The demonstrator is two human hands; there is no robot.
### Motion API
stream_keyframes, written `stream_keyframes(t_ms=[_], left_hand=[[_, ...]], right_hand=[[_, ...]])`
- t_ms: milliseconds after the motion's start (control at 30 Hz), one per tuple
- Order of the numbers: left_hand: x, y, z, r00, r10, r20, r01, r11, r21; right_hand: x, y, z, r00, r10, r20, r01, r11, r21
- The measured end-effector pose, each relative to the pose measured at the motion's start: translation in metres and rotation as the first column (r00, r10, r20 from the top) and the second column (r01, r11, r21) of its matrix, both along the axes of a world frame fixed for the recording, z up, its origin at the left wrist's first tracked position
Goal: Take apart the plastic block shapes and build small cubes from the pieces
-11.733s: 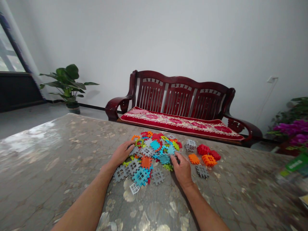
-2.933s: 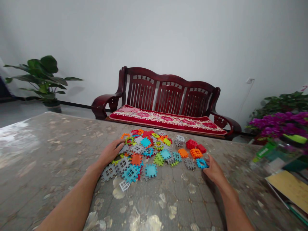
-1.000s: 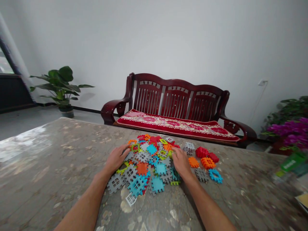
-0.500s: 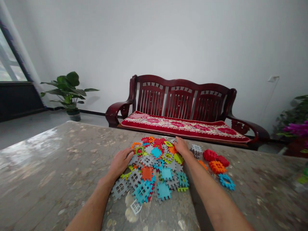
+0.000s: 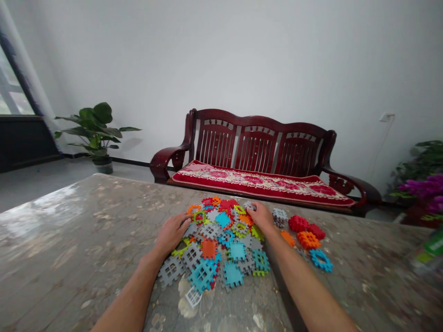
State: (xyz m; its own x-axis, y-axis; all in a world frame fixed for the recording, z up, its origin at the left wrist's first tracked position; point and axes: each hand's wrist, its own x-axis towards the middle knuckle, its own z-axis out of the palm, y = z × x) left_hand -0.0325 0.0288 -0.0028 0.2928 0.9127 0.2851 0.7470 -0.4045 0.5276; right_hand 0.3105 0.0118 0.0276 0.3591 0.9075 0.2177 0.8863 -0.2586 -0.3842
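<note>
A pile of flat interlocking plastic tiles (image 5: 209, 249) in grey, turquoise, orange, red and lime lies between my hands. My left hand (image 5: 173, 232) rests against the pile's left side, its fingers apart and holding nothing. At the far right of the pile, my right hand (image 5: 260, 216) has its fingertips on a grey tile (image 5: 248, 205); the fingers are partly hidden. A small white window-shaped piece (image 5: 193, 297) sits at the near edge of the pile.
Right of my right forearm are grey tiles (image 5: 279, 216), red tiles (image 5: 298, 223), orange tiles (image 5: 308, 240) and a blue tile (image 5: 321, 260). A clear bottle (image 5: 429, 251) stands at the table's right. Beyond the table (image 5: 86, 240) is a wooden bench (image 5: 258, 143).
My right hand has drawn slightly nearer and its fingers have closed in at the grey tile. My left hand has barely moved. The view has shifted slightly, showing more of the bottle.
</note>
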Motion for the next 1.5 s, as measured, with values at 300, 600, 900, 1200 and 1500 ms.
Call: stream_keyframes(t_ms=[300, 600, 900, 1200, 1500], left_hand=[[-0.001, 0.002, -0.002, 1.000, -0.005, -0.007, 0.005, 1.000, 0.005], [-0.001, 0.002, 0.000, 1.000, 0.002, -0.023, -0.002, 1.000, -0.014], [-0.001, 0.003, -0.002, 1.000, 0.001, -0.013, -0.001, 1.000, -0.015], [-0.001, 0.003, -0.002, 1.000, -0.006, -0.025, 0.006, 1.000, -0.017], [0.001, 0.000, 0.004, 1.000, -0.004, 0.000, 0.004, 1.000, -0.014]], right_hand=[[0.017, -0.069, 0.009, 0.990, -0.077, -0.121, 0.116, 0.925, 0.361], [0.055, -0.085, 0.015, 0.933, -0.355, 0.053, 0.326, 0.901, 0.287], [0.059, -0.081, 0.003, 0.936, -0.348, 0.058, 0.323, 0.911, 0.256], [0.017, -0.081, -0.005, 0.996, -0.010, 0.086, -0.031, 0.886, 0.462], [-0.019, -0.088, -0.019, 0.989, 0.150, 0.012, -0.142, 0.904, 0.404]])
